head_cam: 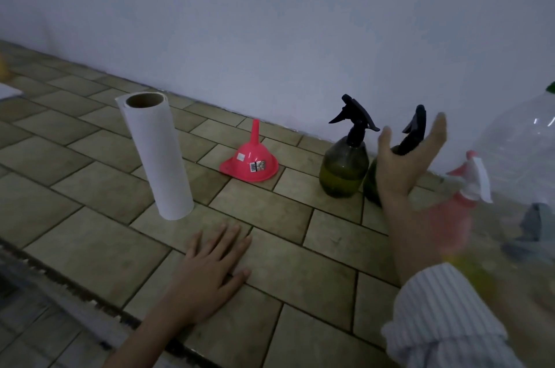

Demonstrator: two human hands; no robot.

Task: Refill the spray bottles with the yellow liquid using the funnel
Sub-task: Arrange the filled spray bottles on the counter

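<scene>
Two dark spray bottles with black trigger heads stand near the wall; the left one [344, 168] holds yellow liquid at its base. The right one [372, 180] is partly hidden behind my right hand [404, 163], which is raised in front of it with fingers spread and holds nothing. A pink funnel [250, 162] sits mouth-down on the tiled counter [270, 247], left of the bottles. My left hand [210, 271] rests flat on the counter. A blurred spray bottle with a pink and white head [468, 184] is close at the right.
A paper towel roll [157, 154] stands upright at the left. A large clear plastic bottle [522, 163] with a green cap fills the right edge. The white wall runs behind everything. The counter's front edge drops off at lower left.
</scene>
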